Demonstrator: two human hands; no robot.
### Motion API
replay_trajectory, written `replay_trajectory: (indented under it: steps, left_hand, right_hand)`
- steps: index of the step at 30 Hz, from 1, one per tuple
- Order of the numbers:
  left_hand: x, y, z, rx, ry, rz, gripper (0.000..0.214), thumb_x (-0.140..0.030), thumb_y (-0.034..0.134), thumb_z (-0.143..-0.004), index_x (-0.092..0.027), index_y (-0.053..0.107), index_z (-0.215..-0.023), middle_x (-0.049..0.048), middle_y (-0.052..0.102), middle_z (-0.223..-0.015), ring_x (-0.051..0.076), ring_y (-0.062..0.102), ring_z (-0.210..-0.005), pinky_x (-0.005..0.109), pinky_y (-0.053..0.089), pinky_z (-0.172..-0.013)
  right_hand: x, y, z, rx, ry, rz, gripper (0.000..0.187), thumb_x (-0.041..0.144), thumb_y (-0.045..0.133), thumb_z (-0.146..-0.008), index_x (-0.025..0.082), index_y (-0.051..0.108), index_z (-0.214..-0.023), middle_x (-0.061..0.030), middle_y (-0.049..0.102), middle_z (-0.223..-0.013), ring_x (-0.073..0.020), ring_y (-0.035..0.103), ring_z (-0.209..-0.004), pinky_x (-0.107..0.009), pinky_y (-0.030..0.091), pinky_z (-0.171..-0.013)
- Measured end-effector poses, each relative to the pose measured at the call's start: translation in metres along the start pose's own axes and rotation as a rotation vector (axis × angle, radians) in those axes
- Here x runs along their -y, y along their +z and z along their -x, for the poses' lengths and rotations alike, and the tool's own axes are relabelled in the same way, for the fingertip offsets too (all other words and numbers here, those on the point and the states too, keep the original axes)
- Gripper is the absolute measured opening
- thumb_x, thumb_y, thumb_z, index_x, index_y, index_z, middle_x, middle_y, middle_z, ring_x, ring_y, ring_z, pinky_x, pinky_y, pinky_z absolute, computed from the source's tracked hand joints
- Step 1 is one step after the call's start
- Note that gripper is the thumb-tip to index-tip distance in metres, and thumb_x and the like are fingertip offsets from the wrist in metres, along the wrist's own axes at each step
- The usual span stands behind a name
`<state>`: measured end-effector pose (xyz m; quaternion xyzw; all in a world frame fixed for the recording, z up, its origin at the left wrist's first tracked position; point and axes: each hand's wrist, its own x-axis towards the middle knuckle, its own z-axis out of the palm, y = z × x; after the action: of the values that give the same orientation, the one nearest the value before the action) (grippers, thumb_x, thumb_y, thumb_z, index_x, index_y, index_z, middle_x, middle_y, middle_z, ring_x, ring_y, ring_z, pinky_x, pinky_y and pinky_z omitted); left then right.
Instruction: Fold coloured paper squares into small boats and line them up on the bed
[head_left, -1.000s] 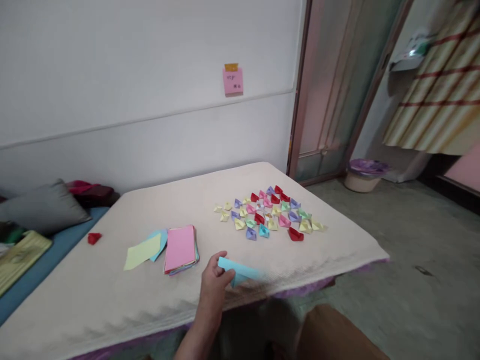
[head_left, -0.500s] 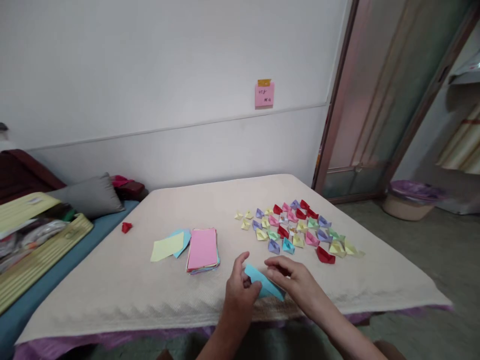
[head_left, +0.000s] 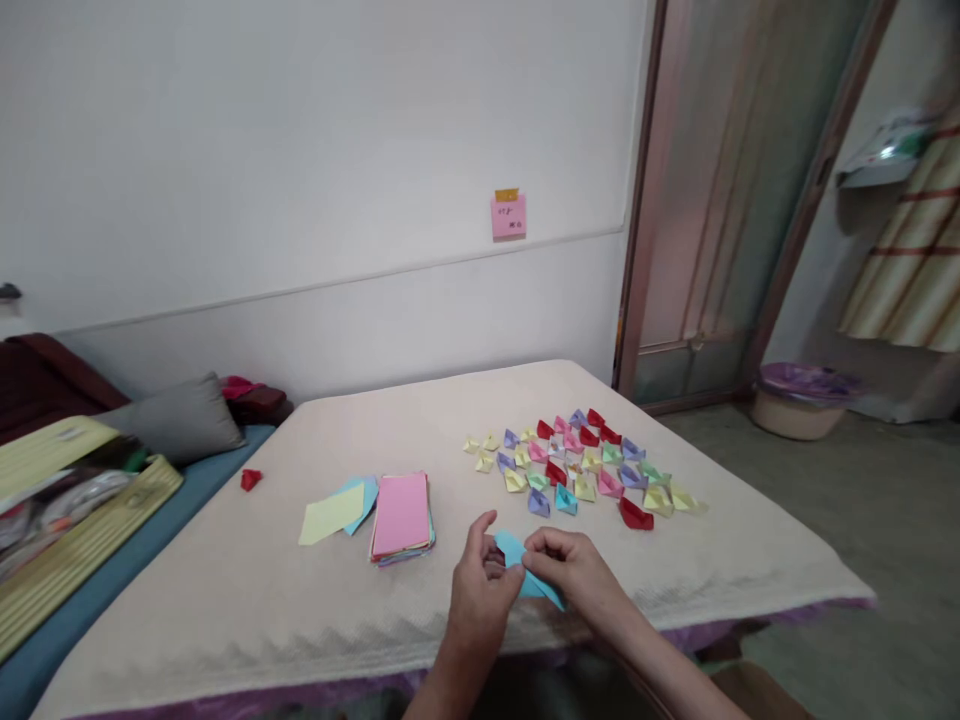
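Note:
A light blue paper sheet (head_left: 514, 550) is pinched between both of my hands just above the near edge of the cream-covered table (head_left: 225, 600). My left hand (head_left: 480, 585) grips its left part, with the thumb raised. My right hand (head_left: 574, 570) has its fingers closed on the paper's right part. A stack of coloured sheets with a pink one on top (head_left: 402, 515) lies to the left of my hands. Loose yellow (head_left: 330, 515) and blue sheets lie beside it. Several small folded paper boats (head_left: 577, 470) in mixed colours sit in a cluster beyond my right hand.
One red folded piece (head_left: 250, 479) lies alone at the table's far left. A grey pillow (head_left: 176, 418) and a yellow mat (head_left: 82, 535) lie on the blue surface to the left. A pink note (head_left: 508, 215) hangs on the wall. A basin (head_left: 802, 400) stands on the floor by the door.
My right hand came into view and took hold of the blue paper along with the left. The two hands have drawn closer together around it. The view swung left and down.

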<state>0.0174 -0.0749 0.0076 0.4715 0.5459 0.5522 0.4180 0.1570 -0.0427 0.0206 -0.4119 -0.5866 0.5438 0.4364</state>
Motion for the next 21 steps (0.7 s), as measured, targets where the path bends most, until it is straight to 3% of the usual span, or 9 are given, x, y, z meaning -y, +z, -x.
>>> replay_trajectory:
  steps: [4,10,18,21]
  left_hand:
    - [-0.011,-0.002,0.027,-0.178,0.06,-0.001,0.045,-0.019,0.065,-0.067,-0.016,0.054,-0.111,0.01,0.059,-0.102,0.019,0.059,-0.085,0.029,0.047,-0.076]
    - [-0.017,0.003,0.106,-0.441,0.242,-0.022,0.015,-0.029,0.063,-0.07,-0.019,0.061,-0.081,0.01,0.061,-0.104,0.024,0.057,-0.095,0.033,0.044,-0.081]
    - [-0.041,0.012,0.176,-0.39,0.214,-0.034,0.01,-0.028,0.064,-0.068,-0.02,0.064,-0.073,0.0096,0.063,-0.1,0.026,0.057,-0.095,0.034,0.043,-0.083]
    - [-0.05,0.014,0.197,-0.468,0.278,-0.066,0.01,-0.025,0.064,-0.07,-0.02,0.063,-0.079,0.0103,0.062,-0.105,0.027,0.055,-0.101,0.037,0.041,-0.088]
  right_hand:
    - [0.011,0.003,0.027,-0.088,0.016,-0.073,0.019,0.031,0.067,-0.066,0.016,0.059,-0.057,0.006,0.044,-0.05,-0.0103,0.038,-0.049,-0.022,0.029,-0.048]
    - [0.019,0.017,0.099,-0.102,0.044,-0.169,0.023,0.037,0.07,-0.066,0.016,0.062,-0.06,0.004,0.048,-0.055,-0.0117,0.04,-0.054,-0.022,0.032,-0.051]
    - [0.037,0.024,0.17,-0.049,0.041,-0.203,0.023,0.039,0.071,-0.066,0.017,0.064,-0.063,0.0009,0.056,-0.06,-0.0148,0.046,-0.059,-0.023,0.039,-0.056]
    - [0.048,0.022,0.19,-0.056,-0.023,-0.159,0.022,0.039,0.07,-0.068,0.017,0.065,-0.064,0.0008,0.056,-0.06,-0.0149,0.046,-0.059,-0.023,0.039,-0.056]
